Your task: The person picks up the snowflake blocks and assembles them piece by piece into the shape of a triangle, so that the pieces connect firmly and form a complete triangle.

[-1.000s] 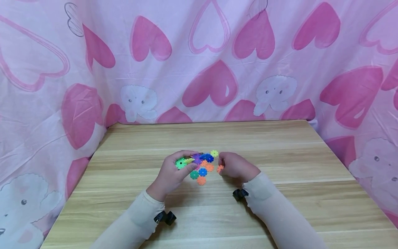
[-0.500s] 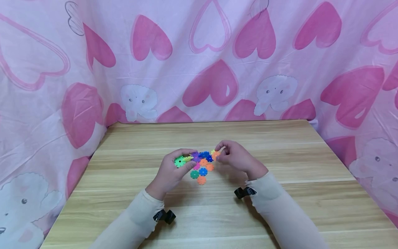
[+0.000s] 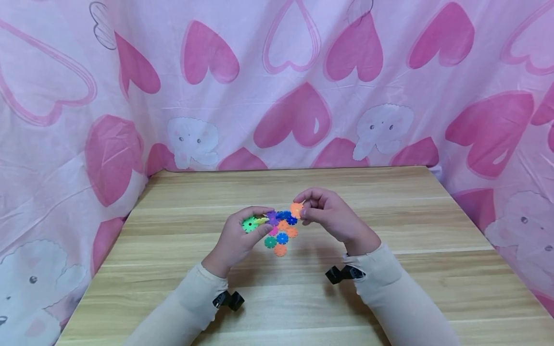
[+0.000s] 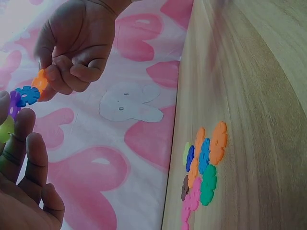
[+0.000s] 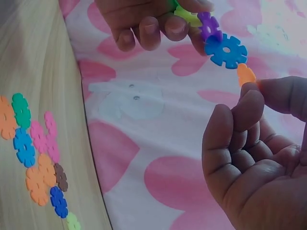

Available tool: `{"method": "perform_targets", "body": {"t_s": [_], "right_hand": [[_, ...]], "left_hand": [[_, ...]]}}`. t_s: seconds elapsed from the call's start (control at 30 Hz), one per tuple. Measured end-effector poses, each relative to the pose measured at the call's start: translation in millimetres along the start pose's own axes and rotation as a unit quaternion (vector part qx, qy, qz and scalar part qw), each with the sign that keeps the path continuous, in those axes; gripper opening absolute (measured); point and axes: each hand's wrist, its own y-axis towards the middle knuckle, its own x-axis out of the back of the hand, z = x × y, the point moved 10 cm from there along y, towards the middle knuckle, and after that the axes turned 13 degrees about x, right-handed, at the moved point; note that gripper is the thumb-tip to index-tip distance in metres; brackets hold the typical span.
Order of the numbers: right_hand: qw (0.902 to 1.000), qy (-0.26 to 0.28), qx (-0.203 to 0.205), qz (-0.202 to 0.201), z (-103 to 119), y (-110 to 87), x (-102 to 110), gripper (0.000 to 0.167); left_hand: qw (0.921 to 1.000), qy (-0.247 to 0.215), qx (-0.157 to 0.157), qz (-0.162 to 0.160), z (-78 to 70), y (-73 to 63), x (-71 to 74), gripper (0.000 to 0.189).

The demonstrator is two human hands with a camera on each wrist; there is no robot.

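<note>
My left hand [image 3: 238, 240] holds a short chain of notched plastic snowflake discs above the table. In it are a green disc [image 3: 246, 227], a yellow-green disc [image 5: 188, 17], a purple disc [image 5: 207, 29] and a blue disc [image 5: 234, 53] at the free end. My right hand [image 3: 336, 218] pinches an orange disc [image 3: 296, 210] between thumb and fingers. In the right wrist view, the orange disc's edge meets the blue disc's rim. Whether their slots interlock cannot be told.
Several loose discs lie grouped flat on the wooden table [image 3: 277, 307], among them orange [image 4: 219, 143], teal green [image 4: 208, 186], pink [image 5: 40, 137], brown [image 5: 61, 177] and dark blue [image 5: 59, 202]. A pink heart-patterned cloth [image 3: 294, 115] hangs behind the table and along its sides.
My right hand has lifted the orange disc from the right of the loose group and brought it up and leftward to the chain's blue end. The left hand has barely moved.
</note>
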Motion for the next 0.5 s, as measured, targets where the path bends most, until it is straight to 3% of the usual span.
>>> {"method": "perform_targets", "body": {"t_s": [0.27, 0.5], "right_hand": [[0.9993, 0.032, 0.018, 0.011, 6.2, 0.9, -9.2, 0.022], [0.9991, 0.028, 0.030, 0.011, 7.1, 0.0, -9.1, 0.021]], "left_hand": [[0.9999, -0.002, -0.008, 0.005, -0.8, -0.9, -1.4, 0.032], [0.9997, -0.003, -0.020, 0.016, -4.0, -2.7, -5.0, 0.030]]}}
